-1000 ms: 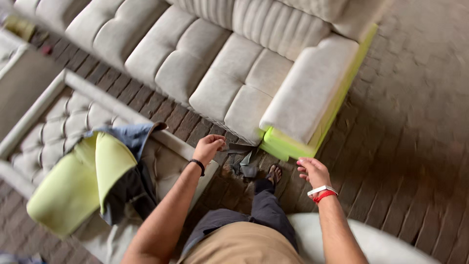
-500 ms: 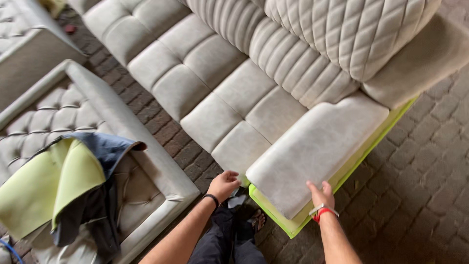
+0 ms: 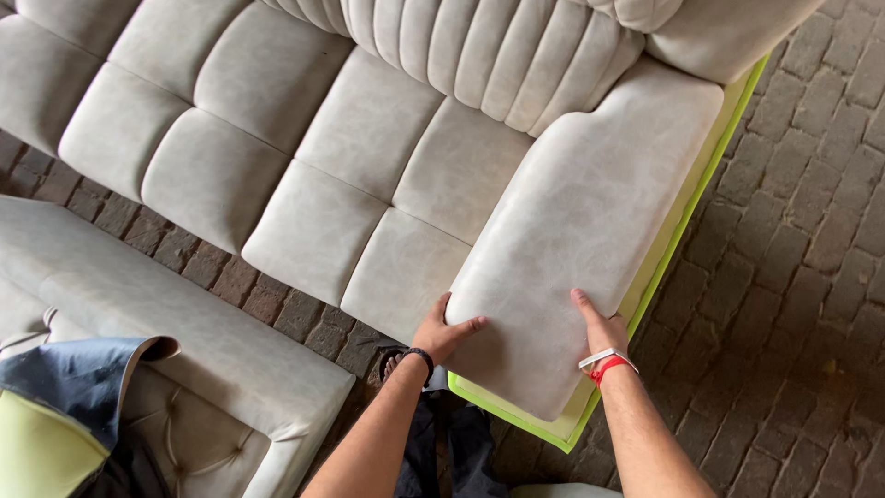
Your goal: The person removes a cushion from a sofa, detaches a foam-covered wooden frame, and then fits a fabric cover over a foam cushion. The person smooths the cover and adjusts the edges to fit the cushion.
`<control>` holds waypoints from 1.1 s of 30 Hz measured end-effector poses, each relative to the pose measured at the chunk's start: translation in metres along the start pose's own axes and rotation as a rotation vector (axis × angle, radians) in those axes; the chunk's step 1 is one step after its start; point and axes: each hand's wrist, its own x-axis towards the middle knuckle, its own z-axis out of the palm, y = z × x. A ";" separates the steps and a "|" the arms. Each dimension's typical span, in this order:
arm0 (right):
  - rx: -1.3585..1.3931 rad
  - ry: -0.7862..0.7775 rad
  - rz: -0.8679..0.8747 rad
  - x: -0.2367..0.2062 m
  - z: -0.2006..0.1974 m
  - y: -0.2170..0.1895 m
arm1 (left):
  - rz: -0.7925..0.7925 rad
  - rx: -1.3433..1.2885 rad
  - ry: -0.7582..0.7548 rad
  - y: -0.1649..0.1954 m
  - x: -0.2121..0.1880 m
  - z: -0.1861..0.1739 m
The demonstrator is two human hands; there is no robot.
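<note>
The fingers of the left hand (image 3: 441,334) are spread and bent over the near left edge of the pale grey armrest (image 3: 581,240), thumb lying on top of the upholstery and the other fingertips curled round the side, so the hand grasps that edge. The right hand (image 3: 599,327) holds the same armrest at its near right edge: its thumb presses flat on the top face, while the other fingers wrap down out of sight over the side (how far they close underneath cannot be told).

On the left wrist sits a dark band (image 3: 419,355); on the right wrist, a white band and a red one (image 3: 604,364) side by side.

The armrest is the long padded slab at the right end of the grey sofa (image 3: 304,157), running away from the hands toward the ribbed backrest (image 3: 498,55). A lime-green strip (image 3: 682,231) shows along the armrest's right side and under its near end. Just left of the armrest lie the sofa's square seat cushions.

Further left of the armrest, across a gap of brick paving (image 3: 802,277), stands a second grey upholstered piece (image 3: 184,332) with a tufted panel. On it, at the far lower left, lies a blue cloth (image 3: 74,378) over a lime-green sheet (image 3: 37,452).
</note>
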 end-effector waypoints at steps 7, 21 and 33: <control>0.187 -0.163 -0.015 -0.072 0.042 0.053 | -0.192 0.175 0.098 -0.030 -0.011 -0.082; 0.190 -1.060 -0.452 -0.223 0.264 -0.003 | 0.316 -0.889 0.508 -0.079 -0.064 -0.286; -0.227 -0.451 -0.194 -0.105 0.106 0.036 | 0.088 -0.411 0.225 -0.050 -0.014 -0.195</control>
